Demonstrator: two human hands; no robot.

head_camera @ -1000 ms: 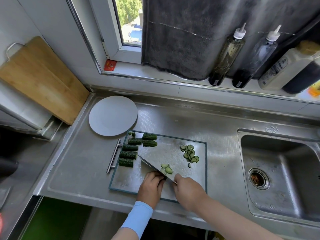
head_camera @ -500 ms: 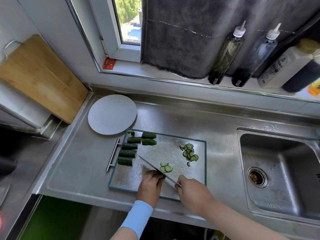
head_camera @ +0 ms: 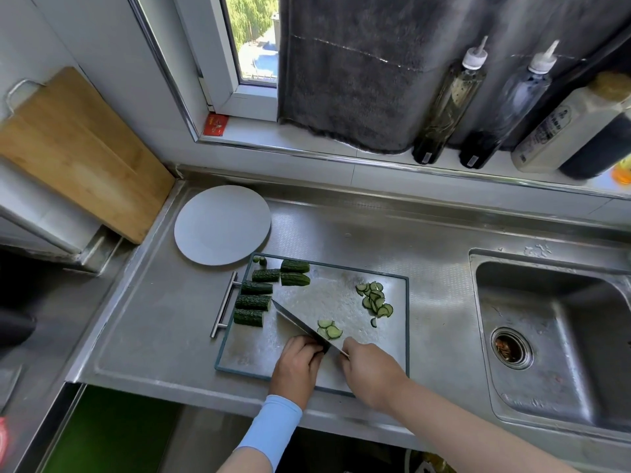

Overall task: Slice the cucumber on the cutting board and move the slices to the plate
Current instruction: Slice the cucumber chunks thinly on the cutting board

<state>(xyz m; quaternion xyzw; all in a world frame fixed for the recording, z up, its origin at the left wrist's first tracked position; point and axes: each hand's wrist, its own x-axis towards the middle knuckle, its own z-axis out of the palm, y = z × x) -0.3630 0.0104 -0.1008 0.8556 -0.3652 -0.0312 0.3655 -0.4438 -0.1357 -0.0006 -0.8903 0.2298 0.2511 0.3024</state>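
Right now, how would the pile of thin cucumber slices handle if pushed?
The slice pile looks thin and overlapped, so it probably scatters when pushed. Lying flat on the cutting board, slices are likely light, flimsy, hard to pinch.

daylight from window (head_camera: 254, 39) | sharp | wide-angle edge bending

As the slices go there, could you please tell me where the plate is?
In the head view, the plate lies left of centre on the counter, just beyond the cutting board's far left corner, beside the leaning wooden board.
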